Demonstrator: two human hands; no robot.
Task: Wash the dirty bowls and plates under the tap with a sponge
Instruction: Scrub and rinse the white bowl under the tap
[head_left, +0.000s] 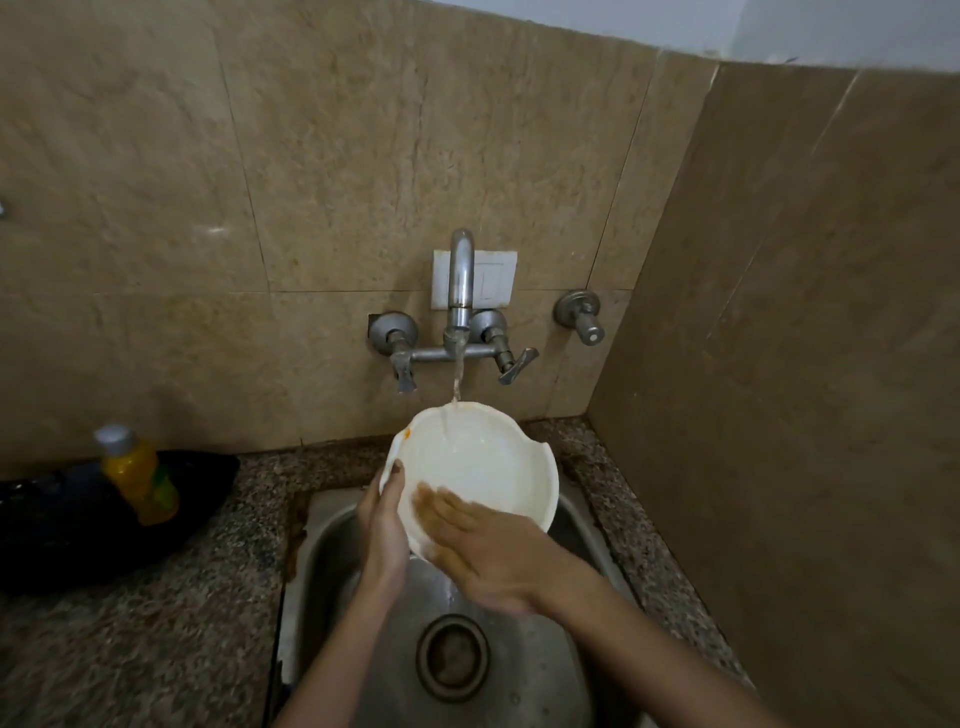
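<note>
Head view. One white bowl (483, 462), tilted over one steel sink (332, 577), under one running tap (461, 280). Left hand (384, 535): thumb hooked over rim, other fingers hidden behind. Right hand (488, 556): fingers straight, pressed together, flat inside bowl, blurred. One yellow bottle (137, 475) well left of left fingers.

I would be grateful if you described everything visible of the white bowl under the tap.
The white bowl is shallow and cream-white, with a wavy, notched rim; it looks like plastic. It is tilted, inside facing the camera, above the steel sink. Running water from the tap lands near its upper rim. A small orange stain sits on the upper left rim. The left hand grips its left edge, thumb over the rim; the right hand, blurred, lies flat on the lower inside.
</note>
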